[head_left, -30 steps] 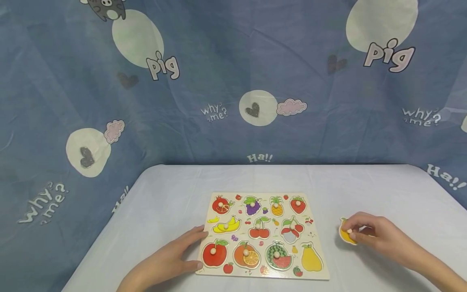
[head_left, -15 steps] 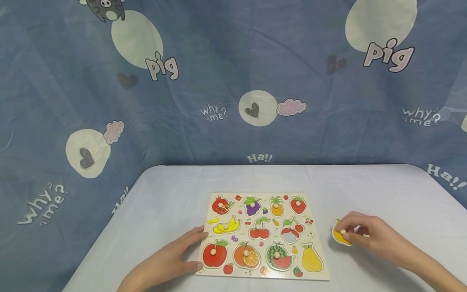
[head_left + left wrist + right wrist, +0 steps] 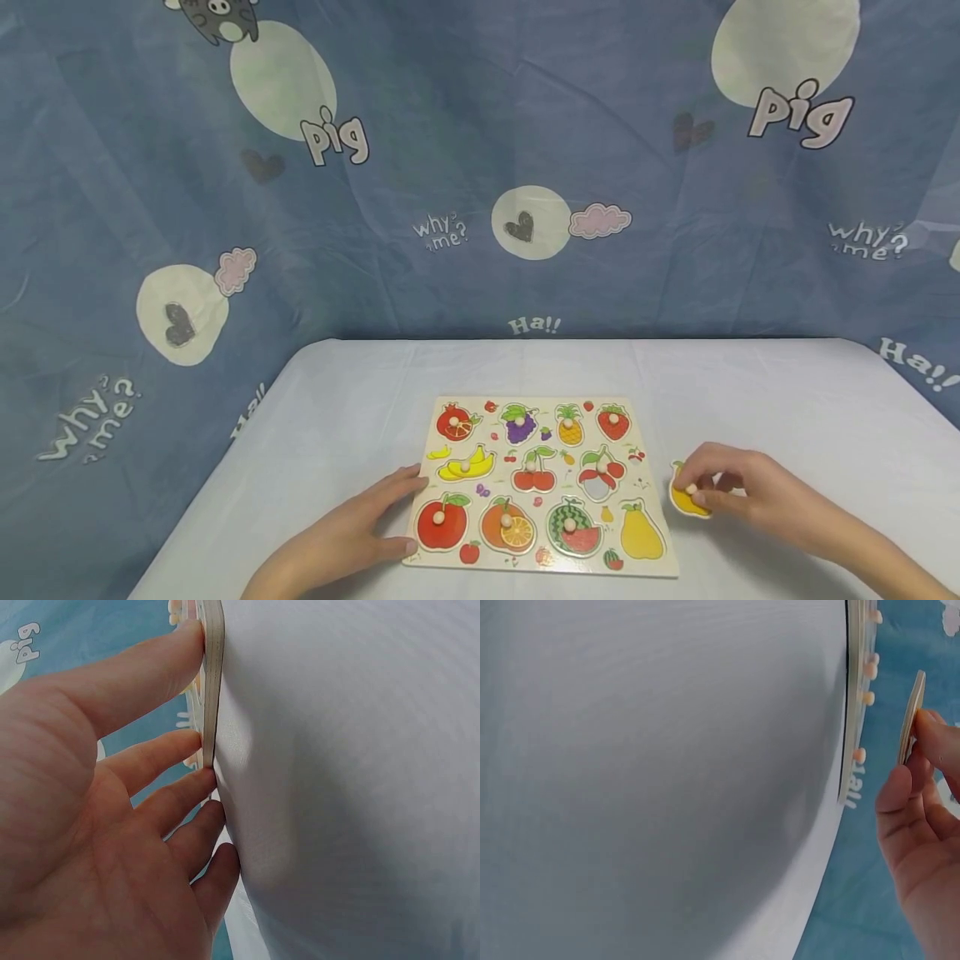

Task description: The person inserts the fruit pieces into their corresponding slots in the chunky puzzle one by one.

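Note:
A flat wooden fruit puzzle board (image 3: 537, 502) lies on the table, with several knobbed pieces in it. My left hand (image 3: 360, 525) rests at its left edge. In the left wrist view the thumb and fingertips of that left hand (image 3: 127, 795) touch the board's side (image 3: 213, 682), fingers loosely extended. Just off the board's right edge, my right hand (image 3: 757, 496) pinches a yellow pear puzzle piece (image 3: 686, 502) by its small knob. In the right wrist view the pear piece (image 3: 910, 720) is seen edge-on, above the table; the right hand's fingers partly cover it.
At the board's lower right is a yellow pear shape (image 3: 641, 533) with no knob. White cloth covers the table (image 3: 360, 392). Behind it hangs a blue printed curtain (image 3: 420, 150).
The right hand has moved left with the pear piece, from well right of the board to close beside its right edge. The left hand and the board have stayed in place.

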The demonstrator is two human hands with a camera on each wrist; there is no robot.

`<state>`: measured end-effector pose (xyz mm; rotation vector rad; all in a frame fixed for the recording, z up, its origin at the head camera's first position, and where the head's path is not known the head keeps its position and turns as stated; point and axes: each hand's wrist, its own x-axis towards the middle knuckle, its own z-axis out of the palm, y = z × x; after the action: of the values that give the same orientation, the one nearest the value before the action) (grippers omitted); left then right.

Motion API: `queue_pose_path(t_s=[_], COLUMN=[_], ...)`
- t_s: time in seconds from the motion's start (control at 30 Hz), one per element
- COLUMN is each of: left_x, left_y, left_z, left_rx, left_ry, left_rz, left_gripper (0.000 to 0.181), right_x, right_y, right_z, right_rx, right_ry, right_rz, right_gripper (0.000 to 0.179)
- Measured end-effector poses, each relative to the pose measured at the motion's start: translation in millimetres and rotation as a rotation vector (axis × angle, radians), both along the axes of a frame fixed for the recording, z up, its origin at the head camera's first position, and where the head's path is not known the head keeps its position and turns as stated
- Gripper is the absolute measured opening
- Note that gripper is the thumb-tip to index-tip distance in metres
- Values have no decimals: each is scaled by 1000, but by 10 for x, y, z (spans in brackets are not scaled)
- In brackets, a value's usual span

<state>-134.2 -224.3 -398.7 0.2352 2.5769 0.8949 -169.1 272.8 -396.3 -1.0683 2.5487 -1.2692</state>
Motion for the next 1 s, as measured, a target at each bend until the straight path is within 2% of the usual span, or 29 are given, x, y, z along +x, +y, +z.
queue_pose_path(t_s=[0.47, 0.67, 0.87, 1.0], left_x=[6, -1, 5, 8], left_y=[8, 12, 8, 1], left_z=[8, 3, -2, -4], left_rx=[-4, 2, 0, 5], left_ry=[1, -16, -7, 3], left_rz=[4, 13, 8, -2], left_gripper=[79, 77, 78, 78], right_x=[16, 17, 24, 14], right_y=[-134, -193, -241, -280], right_z=[8, 13, 21, 12], right_rx=[1, -11, 4, 1], right_ry=[-38, -31, -37, -2], right_rz=[103, 153, 161, 178], right_gripper=[18, 19, 18, 20])
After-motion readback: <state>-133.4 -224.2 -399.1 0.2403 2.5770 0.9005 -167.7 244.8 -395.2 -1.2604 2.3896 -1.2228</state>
